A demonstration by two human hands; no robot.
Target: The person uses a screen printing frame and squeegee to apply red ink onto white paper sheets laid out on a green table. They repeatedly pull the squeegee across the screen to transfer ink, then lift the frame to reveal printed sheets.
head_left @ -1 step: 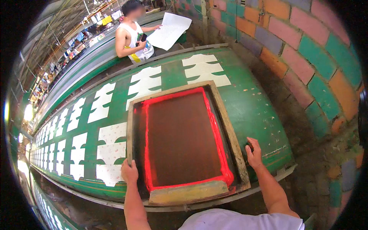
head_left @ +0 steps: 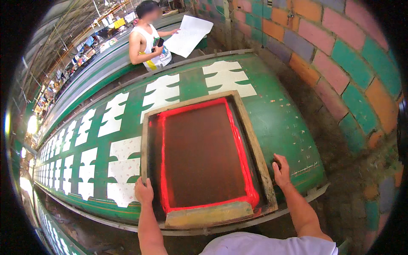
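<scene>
At the near edge of the long green table (head_left: 293, 136), toward its right end, a wooden-framed printing screen (head_left: 199, 157) is lying flat, its nearest rail reaching that edge. Its dark mesh is showing inside a border of wet-looking red ink (head_left: 241, 163), which is pooling at the near-right corner of the mesh. A yellowish strip (head_left: 208, 214) is lying across the frame's near end.

In the head view, the left hand (head_left: 144, 191) is resting at the frame's left rail, thumb and fingers slightly parted; whether they are clamping the wood cannot be told, the contact being partly hidden. The right hand (head_left: 281, 171) is hovering just beside the right rail, over the table's right end, its thumb and curled fingers standing apart and gripping nothing.

White cut fabric pieces (head_left: 123, 193) are lying in two rows toward the table's left end, one row along the near edge, one along the far edge; the frame is partly overlapping some. Beyond the far edge a co-worker (head_left: 148, 42) is holding a large white sheet (head_left: 189, 36) and a dark handheld object (head_left: 158, 43).
</scene>
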